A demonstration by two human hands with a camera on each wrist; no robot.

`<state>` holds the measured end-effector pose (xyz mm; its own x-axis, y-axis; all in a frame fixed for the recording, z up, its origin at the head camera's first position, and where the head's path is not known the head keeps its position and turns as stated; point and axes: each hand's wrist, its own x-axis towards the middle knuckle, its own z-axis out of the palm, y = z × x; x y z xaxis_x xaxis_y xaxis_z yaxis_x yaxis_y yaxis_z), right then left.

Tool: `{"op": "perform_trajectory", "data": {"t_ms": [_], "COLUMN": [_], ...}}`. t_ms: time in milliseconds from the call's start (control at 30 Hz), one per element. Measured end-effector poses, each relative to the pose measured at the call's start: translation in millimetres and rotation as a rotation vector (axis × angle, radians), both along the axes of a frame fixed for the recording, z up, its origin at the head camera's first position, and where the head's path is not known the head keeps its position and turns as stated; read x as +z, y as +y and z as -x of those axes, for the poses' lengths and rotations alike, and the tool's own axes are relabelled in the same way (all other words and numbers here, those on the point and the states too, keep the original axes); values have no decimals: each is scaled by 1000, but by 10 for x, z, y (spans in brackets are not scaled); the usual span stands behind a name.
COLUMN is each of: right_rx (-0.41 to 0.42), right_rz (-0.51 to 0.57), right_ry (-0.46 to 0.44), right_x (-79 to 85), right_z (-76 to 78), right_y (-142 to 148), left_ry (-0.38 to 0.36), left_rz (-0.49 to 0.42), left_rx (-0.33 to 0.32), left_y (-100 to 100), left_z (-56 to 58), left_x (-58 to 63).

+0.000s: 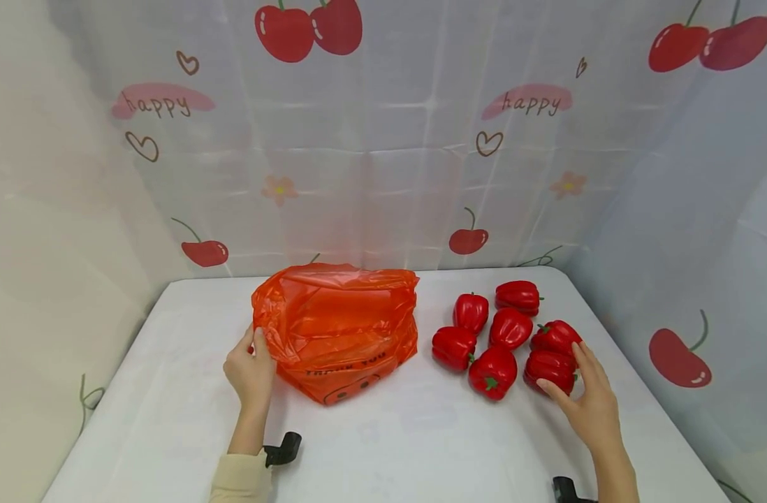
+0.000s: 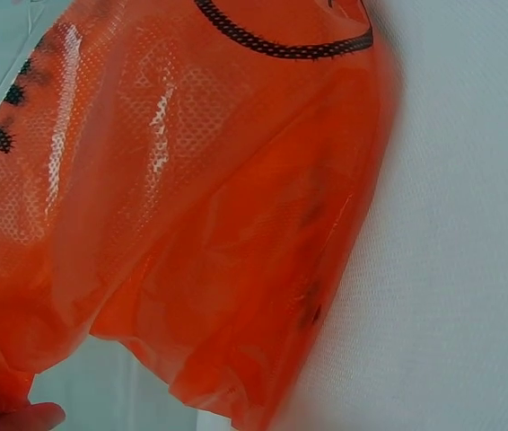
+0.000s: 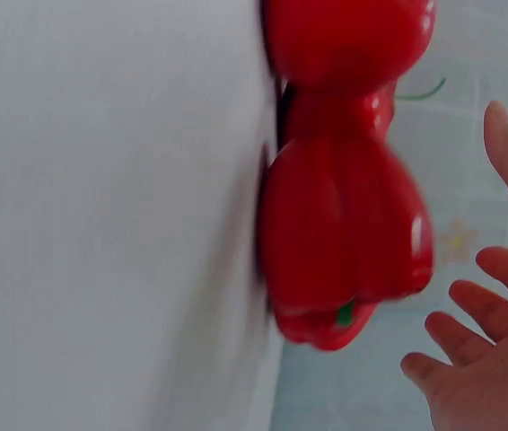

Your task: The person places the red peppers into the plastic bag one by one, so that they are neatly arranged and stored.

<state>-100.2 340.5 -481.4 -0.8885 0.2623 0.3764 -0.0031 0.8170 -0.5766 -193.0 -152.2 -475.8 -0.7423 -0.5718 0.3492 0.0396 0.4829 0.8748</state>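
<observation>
An orange plastic bag (image 1: pixel 339 328) with black printing stands on the left half of the table, its mouth gaping. My left hand (image 1: pixel 251 363) pinches the bag's left edge between thumb and fingers; only a fingertip (image 2: pixel 34 417) shows at the corner of the left wrist view. On the right lie several red bell peppers (image 1: pixel 510 327) in a cluster. My right hand (image 1: pixel 589 398) is spread beside the nearest right-hand bell pepper (image 1: pixel 550 370), fingers apart. In the right wrist view a gap separates that hand (image 3: pixel 496 341) from the bell pepper (image 3: pixel 344 233).
The white table (image 1: pixel 408 447) meets a curtain (image 1: pixel 383 140) printed with cherries and hearts at its back edge. More curtain hangs along both sides. A black wrist mount (image 1: pixel 284 449) sits on the left forearm, another (image 1: pixel 567 489) on the right.
</observation>
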Motion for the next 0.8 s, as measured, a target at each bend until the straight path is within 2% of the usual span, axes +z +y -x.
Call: {"op": "perform_trajectory", "data": {"t_ms": [200, 333, 600, 800], "right_rx": [-45, -67, -100, -88], "right_rz": [193, 295, 375, 399], "right_ry": [-152, -192, -220, -261], "right_x": [-102, -170, -319, -376], "right_z": [34, 39, 6, 57], "right_y": [167, 223, 296, 318], "left_ry": [3, -6, -24, -17], "left_rz": [7, -1, 9, 6], "left_rx": [22, 24, 5, 6], "left_y": [-46, -47, -1, 4], "left_z": [-15, -9, 35, 39], "left_x": [3, -8, -43, -45]}}
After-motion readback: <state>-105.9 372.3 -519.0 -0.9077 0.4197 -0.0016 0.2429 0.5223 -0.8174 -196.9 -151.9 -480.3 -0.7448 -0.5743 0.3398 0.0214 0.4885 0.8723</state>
